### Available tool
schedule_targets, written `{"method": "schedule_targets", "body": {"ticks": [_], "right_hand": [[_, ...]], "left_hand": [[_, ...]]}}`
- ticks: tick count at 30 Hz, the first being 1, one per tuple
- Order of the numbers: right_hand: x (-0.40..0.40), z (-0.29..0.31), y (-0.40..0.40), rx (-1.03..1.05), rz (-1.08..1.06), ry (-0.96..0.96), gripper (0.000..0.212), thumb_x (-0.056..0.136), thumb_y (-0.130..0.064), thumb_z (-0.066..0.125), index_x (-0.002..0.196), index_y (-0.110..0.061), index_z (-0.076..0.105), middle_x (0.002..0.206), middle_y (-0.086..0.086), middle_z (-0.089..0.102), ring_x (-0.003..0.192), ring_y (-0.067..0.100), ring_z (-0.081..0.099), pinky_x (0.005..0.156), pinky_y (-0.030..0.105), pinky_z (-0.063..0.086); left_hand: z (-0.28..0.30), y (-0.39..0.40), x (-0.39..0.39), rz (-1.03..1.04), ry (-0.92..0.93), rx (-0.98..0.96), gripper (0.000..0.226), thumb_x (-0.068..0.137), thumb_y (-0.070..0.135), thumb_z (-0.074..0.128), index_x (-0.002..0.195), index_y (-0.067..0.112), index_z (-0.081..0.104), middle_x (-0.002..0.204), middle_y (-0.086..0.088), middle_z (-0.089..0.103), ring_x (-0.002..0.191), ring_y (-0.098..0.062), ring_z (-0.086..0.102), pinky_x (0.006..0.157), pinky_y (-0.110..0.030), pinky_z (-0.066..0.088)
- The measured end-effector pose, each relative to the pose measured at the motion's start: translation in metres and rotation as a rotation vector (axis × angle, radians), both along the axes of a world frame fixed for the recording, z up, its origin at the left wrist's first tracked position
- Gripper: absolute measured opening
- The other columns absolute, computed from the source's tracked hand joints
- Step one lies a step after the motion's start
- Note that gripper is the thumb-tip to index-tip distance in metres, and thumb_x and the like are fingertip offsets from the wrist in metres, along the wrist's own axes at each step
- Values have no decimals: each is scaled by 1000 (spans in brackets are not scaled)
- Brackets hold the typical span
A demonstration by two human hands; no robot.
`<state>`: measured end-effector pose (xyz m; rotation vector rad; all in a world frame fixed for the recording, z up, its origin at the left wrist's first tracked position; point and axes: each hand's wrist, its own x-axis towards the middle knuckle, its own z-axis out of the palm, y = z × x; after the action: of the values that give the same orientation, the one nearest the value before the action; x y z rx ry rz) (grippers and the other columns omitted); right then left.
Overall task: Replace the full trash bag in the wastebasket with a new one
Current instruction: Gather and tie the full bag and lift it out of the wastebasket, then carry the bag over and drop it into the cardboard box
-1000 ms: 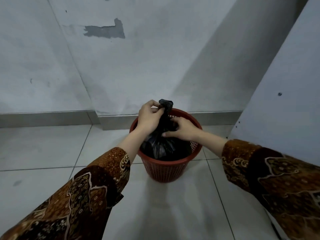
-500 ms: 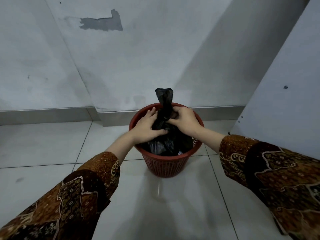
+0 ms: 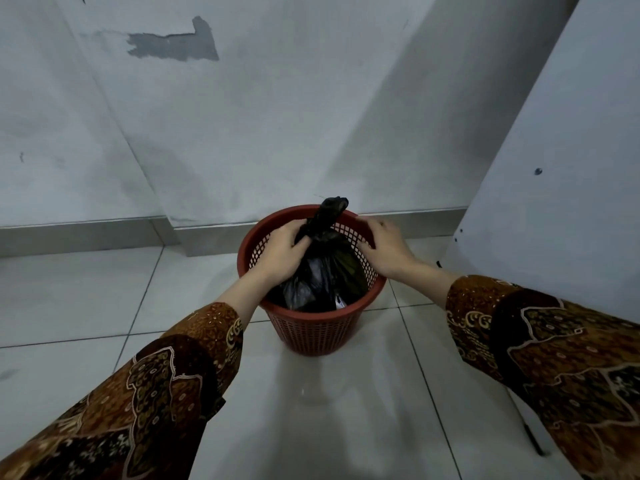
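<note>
**Trainee:** Where is the bag sitting?

**Instructor:** The full trash bag (image 3: pixel 322 271) is resting inside the wastebasket (image 3: pixel 311 327), frame centre. Your left hand (image 3: pixel 280 252) is gripping its tied neck for lifting. Your right hand (image 3: pixel 382 249) is lying open over the rim, apparently steadying the wastebasket.

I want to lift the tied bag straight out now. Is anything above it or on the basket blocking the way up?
Nothing visible does. The black bag sits in the red wastebasket, its gathered neck gripped by the left hand. The right hand rests open at the basket's right rim, beside the bag, not over it. Only bare wall lies beyond.
</note>
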<state>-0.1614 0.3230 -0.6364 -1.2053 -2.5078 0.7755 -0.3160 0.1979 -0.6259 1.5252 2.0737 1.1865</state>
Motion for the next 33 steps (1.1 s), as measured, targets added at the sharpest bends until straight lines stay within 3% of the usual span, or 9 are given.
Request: {"method": "schedule_targets", "body": {"ticks": [2,5,9,11,15,18,21,25,33], "right_hand": [[0,-7,-3,-122,-40,50,62,91,-17,50,147,-16,22,145,15,38,132,33,40,108,38,36],[-4,-9,-2,-204,-103,141,45,92,-5,40,137,-9,35,129,17,52,120,35,50,89,26,38],[-6,-16,7,-229,-118,141,36,94,-6,34,129,-8,41,119,19,57,103,30,53,81,26,38],[-7,-11,8,-270,-123,96,35,95,-10,35,130,-9,40,122,20,56,103,29,52,83,29,39],[0,32,6,-288,-174,14,48,95,-18,43,141,-8,35,142,16,43,131,31,41,105,32,33],[11,95,2,-271,-234,-3,35,93,-15,47,125,-5,51,129,15,54,120,28,51,96,30,40],[28,167,-22,-255,-217,-48,26,92,-12,48,114,-5,61,117,11,65,107,26,59,83,26,42],[58,276,-65,-271,-215,-117,25,91,-18,48,109,-11,64,109,9,68,94,23,63,74,24,44],[131,480,-155,-287,-470,-96,21,92,-25,48,99,-14,64,92,8,69,84,27,65,74,37,54]], "left_hand": [[7,0,3,26,4,53,26,92,5,48,114,6,62,104,-1,63,102,-15,57,73,-12,35],[23,2,0,84,21,106,24,92,4,46,110,4,62,97,1,60,95,-15,56,67,-7,35],[38,8,-9,64,114,116,26,90,2,47,111,2,63,105,-9,64,97,-16,55,74,-15,33],[50,5,-11,47,146,121,27,89,3,47,110,2,63,105,-11,64,95,-15,54,74,-13,34],[102,-4,-10,61,100,83,30,87,-2,47,112,2,63,104,-1,59,96,-9,52,79,3,31],[166,-8,-9,46,62,33,34,88,3,46,118,4,61,118,-1,59,107,-6,51,92,-1,33],[238,-24,-5,28,22,-26,40,87,12,44,123,7,59,127,-3,57,118,-10,51,104,-20,37],[348,-56,6,24,-42,-69,41,86,13,44,123,8,59,128,-4,57,122,-18,51,107,-36,40],[518,-129,38,-54,-87,-114,39,87,12,45,124,10,59,126,-5,55,121,-24,50,107,-38,39]]}}
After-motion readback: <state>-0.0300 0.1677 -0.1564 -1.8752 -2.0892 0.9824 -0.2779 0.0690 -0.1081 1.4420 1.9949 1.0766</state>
